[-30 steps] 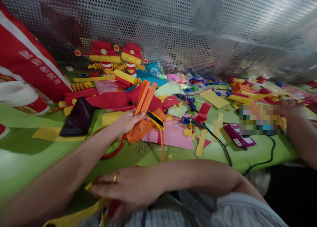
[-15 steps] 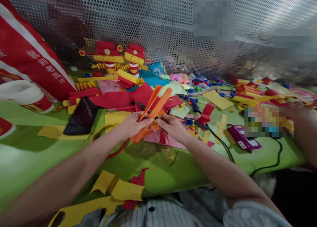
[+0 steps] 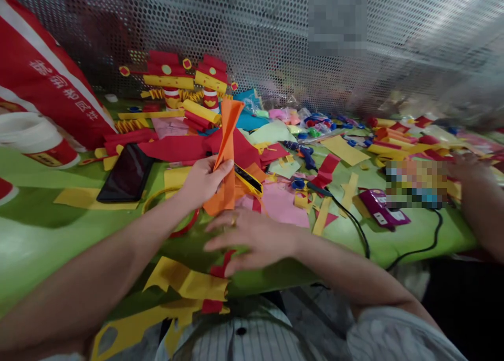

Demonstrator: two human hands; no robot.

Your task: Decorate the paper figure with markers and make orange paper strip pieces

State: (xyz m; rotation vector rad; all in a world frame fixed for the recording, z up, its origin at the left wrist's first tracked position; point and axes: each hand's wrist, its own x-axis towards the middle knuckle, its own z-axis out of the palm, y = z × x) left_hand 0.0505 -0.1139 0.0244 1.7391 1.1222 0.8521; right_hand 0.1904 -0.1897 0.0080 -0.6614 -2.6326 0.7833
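Observation:
My left hand [image 3: 205,181] pinches a folded strip of orange paper [image 3: 227,140] that stands upright over the middle of the table. My right hand [image 3: 254,237] is just below and to the right, its fingers spread and a ring on one of them, holding nothing. A yellow and black cutter knife [image 3: 249,180] lies right of the orange paper. Pink paper [image 3: 281,203] and red paper [image 3: 240,146] lie around it. Scraps of yellow paper [image 3: 185,279] lie at the near edge, beyond my right hand's fingertips.
A black phone [image 3: 126,174], a white and red cup [image 3: 39,140] and a red bag [image 3: 51,77] are at the left. Two paper figures [image 3: 169,82] stand behind. A purple box [image 3: 382,208] and black cables lie right, near another person's hand [image 3: 468,174].
My right hand has let go of the orange paper and moved down with fingers spread. The orange paper has swung more upright in my left hand, and the cutter is now plainly visible.

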